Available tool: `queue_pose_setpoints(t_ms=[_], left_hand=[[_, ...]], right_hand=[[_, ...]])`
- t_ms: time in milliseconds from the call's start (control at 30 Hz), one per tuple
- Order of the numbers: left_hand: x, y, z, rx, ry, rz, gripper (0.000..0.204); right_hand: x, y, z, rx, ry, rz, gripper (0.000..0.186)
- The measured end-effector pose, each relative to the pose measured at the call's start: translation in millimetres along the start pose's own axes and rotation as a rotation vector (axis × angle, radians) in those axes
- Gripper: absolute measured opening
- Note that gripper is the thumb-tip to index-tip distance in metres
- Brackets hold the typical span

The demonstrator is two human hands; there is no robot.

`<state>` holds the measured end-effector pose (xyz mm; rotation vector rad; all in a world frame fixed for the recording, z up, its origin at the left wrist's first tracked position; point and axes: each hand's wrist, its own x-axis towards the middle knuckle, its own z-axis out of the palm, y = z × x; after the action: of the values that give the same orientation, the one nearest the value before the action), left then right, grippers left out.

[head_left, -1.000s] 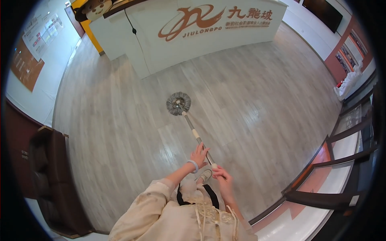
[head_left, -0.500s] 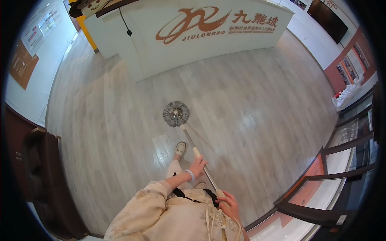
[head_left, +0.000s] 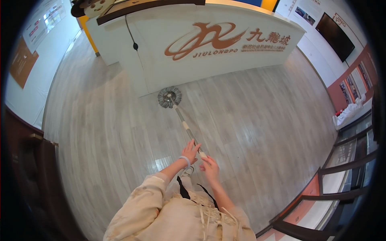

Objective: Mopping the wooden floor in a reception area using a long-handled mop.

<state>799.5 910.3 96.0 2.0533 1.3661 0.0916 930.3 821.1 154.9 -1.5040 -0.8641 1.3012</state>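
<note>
A round mop point(head_left: 162, 101) with grey strands rests flat on the wood-look floor, close to the base of the white counter point(head_left: 155, 74). Its pole slants back toward me. Midway along the pole, my left hand point(head_left: 190, 152), with a pale band at the wrist, is closed around it, fingers partly stretched along the shaft. My right hand point(head_left: 211, 167) grips the pale handle at the top end, just right of the left hand.
The counter spans the far side, a black cable point(head_left: 135, 45) hanging down its front. At left stands a dark brown padded seat point(head_left: 46, 180). Dark-framed panels point(head_left: 313, 201) line the right edge, with a white plastic bag point(head_left: 349, 113) beyond them. A screen point(head_left: 334, 37) hangs on the wall.
The mop head has slid forward and slightly left, up to the counter. Both hands have reached forward with the pole, the right one coming away from my waist.
</note>
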Motion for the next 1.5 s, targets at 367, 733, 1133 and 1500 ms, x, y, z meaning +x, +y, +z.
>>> queue_pose_setpoints(t_ms=[367, 733, 1133, 1500], left_hand=[[3.1, 121.7, 65.9, -0.173, -0.288, 1.089, 0.058], [50.6, 52.6, 87.7, 0.06, -0.236, 0.801, 0.028], [9.6, 101.6, 119.2, 0.524, -0.441, 0.619, 0.082], [-229.0, 335.0, 246.8, -0.174, -1.183, 1.555, 0.055]], right_hand=[[-216.5, -150.8, -133.5, -0.044, 0.669, 0.15, 0.016], [-182.8, -43.0, -100.7, -0.103, 0.437, 0.023, 0.007], [-235.5, -18.3, -137.3, 0.331, 0.67, 0.154, 0.015], [-532.1, -122.4, -121.1, -0.311, 1.807, 0.056, 0.018]])
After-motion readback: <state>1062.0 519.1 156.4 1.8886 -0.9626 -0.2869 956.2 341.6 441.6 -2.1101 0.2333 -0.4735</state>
